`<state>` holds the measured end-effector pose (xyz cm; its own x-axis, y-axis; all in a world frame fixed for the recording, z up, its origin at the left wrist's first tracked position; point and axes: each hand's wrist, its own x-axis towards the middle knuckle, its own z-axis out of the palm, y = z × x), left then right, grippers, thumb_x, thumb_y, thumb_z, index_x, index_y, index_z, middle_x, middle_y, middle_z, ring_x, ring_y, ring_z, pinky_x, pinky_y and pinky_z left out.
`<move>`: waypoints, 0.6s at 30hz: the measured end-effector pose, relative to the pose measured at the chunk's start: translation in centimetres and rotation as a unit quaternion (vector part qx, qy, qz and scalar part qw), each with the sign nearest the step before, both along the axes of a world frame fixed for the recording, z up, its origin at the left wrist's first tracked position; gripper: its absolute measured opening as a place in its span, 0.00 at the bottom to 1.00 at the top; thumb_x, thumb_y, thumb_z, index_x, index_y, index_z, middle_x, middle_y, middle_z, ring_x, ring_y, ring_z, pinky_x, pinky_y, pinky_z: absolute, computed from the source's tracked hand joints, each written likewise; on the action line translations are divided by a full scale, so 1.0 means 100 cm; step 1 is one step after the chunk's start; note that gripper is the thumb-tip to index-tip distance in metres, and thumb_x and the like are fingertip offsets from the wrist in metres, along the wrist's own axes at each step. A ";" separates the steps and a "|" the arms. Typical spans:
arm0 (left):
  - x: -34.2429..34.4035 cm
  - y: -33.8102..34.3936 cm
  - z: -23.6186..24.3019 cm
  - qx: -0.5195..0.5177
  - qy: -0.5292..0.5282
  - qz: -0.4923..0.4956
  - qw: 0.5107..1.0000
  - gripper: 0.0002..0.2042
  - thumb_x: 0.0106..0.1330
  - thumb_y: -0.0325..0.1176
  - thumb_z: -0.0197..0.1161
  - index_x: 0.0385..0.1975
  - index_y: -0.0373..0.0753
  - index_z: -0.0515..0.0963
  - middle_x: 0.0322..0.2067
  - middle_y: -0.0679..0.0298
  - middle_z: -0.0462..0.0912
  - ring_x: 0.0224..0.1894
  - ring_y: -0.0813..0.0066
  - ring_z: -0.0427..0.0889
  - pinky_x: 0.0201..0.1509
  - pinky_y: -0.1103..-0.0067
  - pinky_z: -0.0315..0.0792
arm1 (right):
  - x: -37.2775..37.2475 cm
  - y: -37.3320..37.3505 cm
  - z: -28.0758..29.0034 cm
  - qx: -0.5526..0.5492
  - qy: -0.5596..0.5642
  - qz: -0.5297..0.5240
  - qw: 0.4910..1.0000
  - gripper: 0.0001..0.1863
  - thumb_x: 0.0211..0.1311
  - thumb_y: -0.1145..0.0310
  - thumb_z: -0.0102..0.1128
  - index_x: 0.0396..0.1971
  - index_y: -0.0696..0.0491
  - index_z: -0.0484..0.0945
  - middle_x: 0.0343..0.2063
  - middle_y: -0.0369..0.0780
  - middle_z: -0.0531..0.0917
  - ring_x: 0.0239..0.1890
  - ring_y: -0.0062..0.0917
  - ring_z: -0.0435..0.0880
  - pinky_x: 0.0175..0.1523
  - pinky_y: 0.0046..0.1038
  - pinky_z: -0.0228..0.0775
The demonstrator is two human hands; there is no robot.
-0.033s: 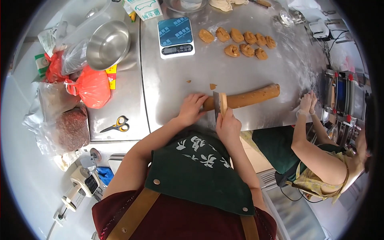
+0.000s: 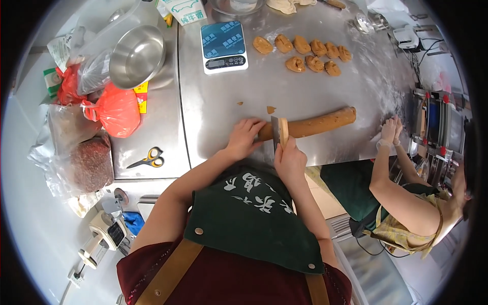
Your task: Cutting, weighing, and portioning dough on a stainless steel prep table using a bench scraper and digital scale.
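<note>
Beside both hands, dough log

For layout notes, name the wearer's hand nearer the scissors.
Left: the left hand, at the dough log, is right of the scissors; the right hand, gripping the cutter, is farther right.

Left hand back-up, fingers forward, thumb nearer body; right hand just beside, curled in grip; both bare forearms slant inward!

You are working in a commercial kitchen, as the floured stainless-steel worktop, digital kitchen scale, steel mixing bowl, dough log and aproned co-worker show.
</note>
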<state>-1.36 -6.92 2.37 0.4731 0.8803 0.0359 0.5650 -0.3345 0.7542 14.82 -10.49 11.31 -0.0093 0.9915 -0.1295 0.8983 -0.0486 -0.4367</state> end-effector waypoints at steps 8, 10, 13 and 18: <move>-0.002 0.003 -0.006 -0.016 -0.023 -0.001 1.000 0.29 0.44 0.31 0.67 0.50 0.38 0.68 0.48 0.59 0.69 0.51 0.58 0.66 0.54 0.68 0.63 | -0.008 0.006 0.000 -0.051 -0.028 -0.011 0.998 0.13 0.55 0.68 0.53 0.35 0.60 0.66 0.16 0.46 0.77 0.17 0.40 0.78 0.21 0.36 0.69; -0.001 0.004 -0.005 -0.021 -0.018 -0.003 1.000 0.29 0.43 0.31 0.67 0.50 0.38 0.68 0.47 0.59 0.69 0.51 0.58 0.66 0.54 0.68 0.63 | -0.013 0.013 -0.005 -0.085 -0.056 -0.017 0.995 0.12 0.55 0.68 0.53 0.34 0.60 0.66 0.15 0.45 0.77 0.17 0.39 0.78 0.21 0.36 0.69; 0.002 0.004 -0.004 -0.018 0.002 0.012 1.000 0.29 0.43 0.31 0.67 0.50 0.37 0.68 0.46 0.58 0.69 0.50 0.58 0.67 0.54 0.68 0.63 | -0.015 0.025 -0.013 -0.092 -0.065 0.001 0.994 0.11 0.55 0.68 0.53 0.32 0.58 0.65 0.15 0.44 0.77 0.16 0.38 0.78 0.21 0.35 0.70; 0.007 0.005 -0.003 -0.019 0.006 0.023 1.000 0.28 0.43 0.31 0.67 0.47 0.36 0.68 0.45 0.57 0.70 0.49 0.57 0.68 0.53 0.68 0.64 | -0.009 0.025 -0.027 -0.076 -0.046 0.009 0.996 0.11 0.54 0.68 0.54 0.32 0.57 0.65 0.15 0.44 0.77 0.18 0.37 0.79 0.23 0.35 0.71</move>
